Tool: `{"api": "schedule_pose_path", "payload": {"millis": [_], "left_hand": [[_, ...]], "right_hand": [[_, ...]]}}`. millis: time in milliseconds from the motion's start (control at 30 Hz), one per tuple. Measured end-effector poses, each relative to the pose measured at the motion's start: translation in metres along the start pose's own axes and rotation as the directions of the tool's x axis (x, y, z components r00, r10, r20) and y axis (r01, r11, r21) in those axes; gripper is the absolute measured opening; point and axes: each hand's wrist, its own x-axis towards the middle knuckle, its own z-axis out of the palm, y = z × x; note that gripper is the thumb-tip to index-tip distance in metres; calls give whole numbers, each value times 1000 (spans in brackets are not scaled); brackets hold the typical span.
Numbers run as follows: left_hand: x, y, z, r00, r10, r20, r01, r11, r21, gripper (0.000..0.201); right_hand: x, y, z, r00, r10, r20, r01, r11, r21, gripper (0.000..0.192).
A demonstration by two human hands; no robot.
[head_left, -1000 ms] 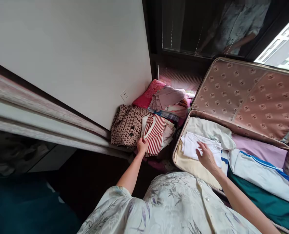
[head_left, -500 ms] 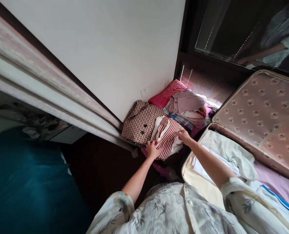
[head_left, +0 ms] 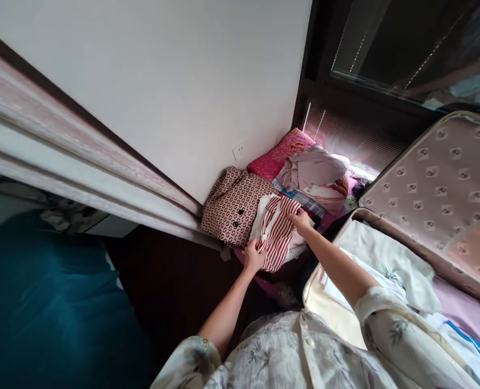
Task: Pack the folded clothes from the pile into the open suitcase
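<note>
A folded red-and-white striped garment (head_left: 278,232) lies on top of a heap of clothes in the far corner of the room, just left of an open suitcase (head_left: 434,189). Its long axis runs from the near left to the far right, with the stripes following the same slant, and its near end hangs a little over the front of the heap. The left hand (head_left: 254,255) has its grip closed on the near left edge of the striped garment, fingers curled round the cloth. The right hand (head_left: 300,220) rests on the far right end of the same garment, fingers bent and pinching its edge; how tightly it grips cannot be told. Touching the garment on the left is a brown top with a small repeated pattern and dark buttons (head_left: 232,204). Beyond it lie a pink cushion (head_left: 280,154) and a crumpled mauve garment (head_left: 315,167). The heap sits on a dark floor (head_left: 171,286) where a white wall (head_left: 175,81) with a socket (head_left: 239,151) meets a dark window frame (head_left: 337,97). The suitcase on the right has a patterned pink lining in its raised lid and holds pale folded clothes (head_left: 390,259). A teal blanket (head_left: 41,302) fills the near left. The person wears a pale leaf-printed shirt (head_left: 305,351).
</note>
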Motion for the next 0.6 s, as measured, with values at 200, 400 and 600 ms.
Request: {"api": "schedule_pose_path", "payload": {"millis": [200, 400, 600], "left_hand": [[-11, 13, -35, 970, 87, 228, 7, 923, -384, 28], [-46, 83, -49, 863, 310, 399, 59, 722, -689, 54], [-85, 155, 23, 713, 505, 486, -73, 743, -665, 47]], "right_hand": [[-28, -26, -20, 1000, -29, -7, 30, 984, 176, 39], [-81, -57, -120, 980, -167, -110, 199, 871, 448, 45], [-112, -34, -242, 916, -198, -350, 331, 864, 379, 49]]}}
